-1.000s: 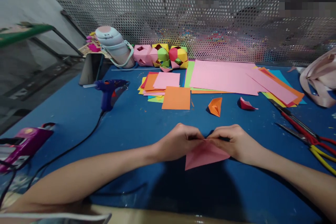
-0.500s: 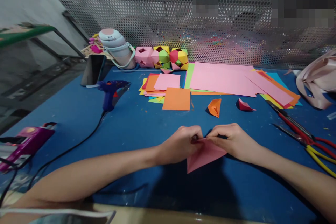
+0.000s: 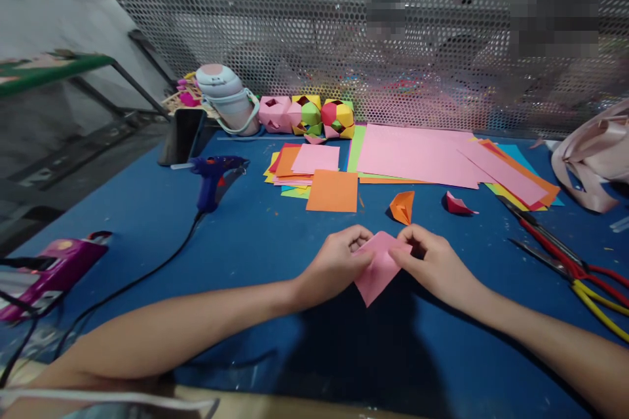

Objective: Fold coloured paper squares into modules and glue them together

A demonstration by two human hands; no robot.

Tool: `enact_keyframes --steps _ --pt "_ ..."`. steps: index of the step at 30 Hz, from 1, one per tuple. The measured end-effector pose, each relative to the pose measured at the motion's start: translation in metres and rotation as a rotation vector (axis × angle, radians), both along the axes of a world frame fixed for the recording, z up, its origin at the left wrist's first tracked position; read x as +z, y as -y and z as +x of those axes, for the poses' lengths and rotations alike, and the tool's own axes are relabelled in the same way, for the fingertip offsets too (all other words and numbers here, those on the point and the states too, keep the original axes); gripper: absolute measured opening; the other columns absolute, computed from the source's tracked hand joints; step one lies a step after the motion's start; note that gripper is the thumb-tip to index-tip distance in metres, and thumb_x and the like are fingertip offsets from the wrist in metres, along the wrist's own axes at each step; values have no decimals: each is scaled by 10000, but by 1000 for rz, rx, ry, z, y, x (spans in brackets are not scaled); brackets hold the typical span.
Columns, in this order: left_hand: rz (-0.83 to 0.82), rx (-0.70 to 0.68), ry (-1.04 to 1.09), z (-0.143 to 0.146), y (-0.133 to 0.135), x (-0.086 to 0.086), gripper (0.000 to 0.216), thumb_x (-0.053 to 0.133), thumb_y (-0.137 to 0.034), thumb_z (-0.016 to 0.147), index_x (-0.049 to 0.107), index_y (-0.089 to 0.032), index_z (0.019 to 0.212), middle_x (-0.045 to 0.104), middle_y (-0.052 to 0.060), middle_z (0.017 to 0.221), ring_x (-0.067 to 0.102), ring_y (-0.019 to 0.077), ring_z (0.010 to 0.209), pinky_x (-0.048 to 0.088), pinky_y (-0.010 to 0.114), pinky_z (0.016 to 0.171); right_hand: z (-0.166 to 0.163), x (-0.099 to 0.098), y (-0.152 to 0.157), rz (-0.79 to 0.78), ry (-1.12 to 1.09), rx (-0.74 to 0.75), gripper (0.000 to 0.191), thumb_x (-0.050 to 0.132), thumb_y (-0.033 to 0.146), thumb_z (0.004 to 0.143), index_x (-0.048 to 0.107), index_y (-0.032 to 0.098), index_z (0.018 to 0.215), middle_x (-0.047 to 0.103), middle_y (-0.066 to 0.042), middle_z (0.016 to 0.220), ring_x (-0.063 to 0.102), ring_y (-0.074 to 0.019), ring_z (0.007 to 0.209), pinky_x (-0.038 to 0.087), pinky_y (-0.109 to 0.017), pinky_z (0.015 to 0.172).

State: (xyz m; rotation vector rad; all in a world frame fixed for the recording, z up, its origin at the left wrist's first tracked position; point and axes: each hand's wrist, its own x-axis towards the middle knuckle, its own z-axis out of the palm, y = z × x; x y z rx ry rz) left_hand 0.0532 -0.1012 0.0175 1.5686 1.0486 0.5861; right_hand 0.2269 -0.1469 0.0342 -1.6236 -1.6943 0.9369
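Note:
A small piece of pink paper (image 3: 381, 270) is held between my two hands above the blue table, one corner pointing down toward me. My left hand (image 3: 339, 255) pinches its left side, thumb on the near face and fingers curled behind. On the right side, my right hand (image 3: 432, 262) grips the edge between thumb and forefinger. Just beyond the hands lie a folded orange paper piece (image 3: 403, 207) and a folded red-pink paper piece (image 3: 458, 203). An orange paper square (image 3: 333, 191) rests against a stack of coloured squares (image 3: 295, 162).
A blue glue gun (image 3: 212, 177) with its cord stands left, near a phone (image 3: 183, 137) and a bottle (image 3: 228, 99). Folded paper balls (image 3: 307, 116) line the mesh panel (image 3: 275, 26). Pink sheets (image 3: 417, 154) lie behind; scissors (image 3: 565, 262) are at right.
The pink paper has turned and tilted so its broad face shows, its top corner raised between my hands. My thumbs now lie on its near face. The camera view has shifted slightly.

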Motion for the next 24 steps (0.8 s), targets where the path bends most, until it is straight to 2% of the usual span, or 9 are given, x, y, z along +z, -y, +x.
enact_keyframes --steps 3,7,10,14,18,21,24 --pt "-56 36 6 1 0 -2 23 499 -156 663 509 -156 684 448 -60 596 399 76 547 303 179 489 -5 -9 1 117 -11 -52 91 518 166 756 469 196 685 485 39 640 458 -104 589 372 -221 552" --pt "-72 41 25 1 3 -3 78 527 -189 682 454 -167 669 391 -74 584 349 66 529 272 170 468 -11 -16 5 248 -10 -70 119 526 140 745 438 206 699 478 32 677 461 -111 618 386 -233 586" --pt "-84 44 46 1 7 -2 54 532 -196 696 494 -166 720 427 -68 607 374 68 547 286 168 478 -13 -21 8 296 -16 -69 126 536 152 766 433 210 722 482 31 688 467 -110 618 393 -230 582" --pt "-110 -43 93 1 10 3 114 484 -201 738 584 -162 778 506 -45 656 425 78 584 325 174 512 -12 -21 8 357 -31 9 131 497 135 795 433 210 710 493 21 704 482 -111 636 402 -231 591" --pt "-105 13 62 1 9 2 103 541 -217 698 482 -159 637 411 -69 569 346 65 528 270 171 461 -12 -15 6 289 -12 8 85 550 172 772 477 213 790 530 11 755 512 -125 683 423 -241 619" --pt "-91 83 48 1 4 -1 156 560 -201 658 413 -170 619 352 -84 542 302 60 508 235 173 447 -15 -10 2 176 1 -37 116 563 184 756 488 216 839 538 20 739 515 -125 657 427 -236 590" --pt "-62 139 95 0 -2 -2 138 525 -194 659 393 -175 622 342 -86 540 299 61 503 244 180 459 -19 -9 -7 188 29 -19 103 518 153 767 499 212 849 543 21 735 515 -123 656 425 -241 604"
